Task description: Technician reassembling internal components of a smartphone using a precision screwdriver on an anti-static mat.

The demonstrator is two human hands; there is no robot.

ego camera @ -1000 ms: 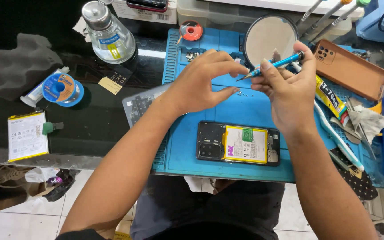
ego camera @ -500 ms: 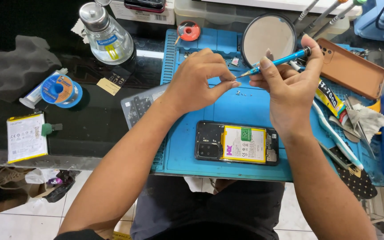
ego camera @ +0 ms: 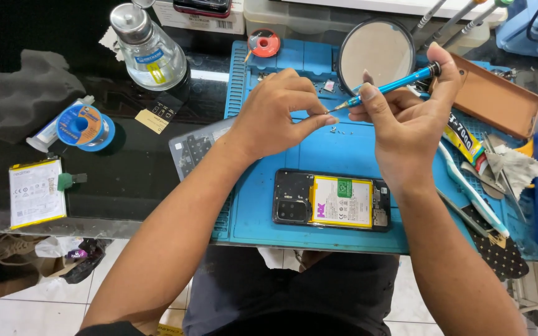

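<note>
We work at a dark desk [ego camera: 126,180] with a blue mat [ego camera: 344,149] spread over its right half, both arms reaching in from below. On the mat's near edge lies an opened phone [ego camera: 331,201], back cover off, its yellow-and-white battery facing up. Beyond our hands a round mirror [ego camera: 376,51] stands at the mat's far edge, and a brown phone case [ego camera: 496,93] rests to its right. On the desk to the left sit a glass bottle [ego camera: 147,50], a blue spool [ego camera: 82,126] and a spare battery [ego camera: 35,193]. Our right hand [ego camera: 406,124] is closed around a blue screwdriver [ego camera: 393,87], thumb and fingers gripping the shaft, forefinger capping its far end; the tool is held above the mat, tip pointing left. Our left hand [ego camera: 278,112] pinches at that tip with thumb and forefinger; what it pinches is too small to make out. A few tiny screws [ego camera: 342,130] lie on the mat just under the hands.
</note>
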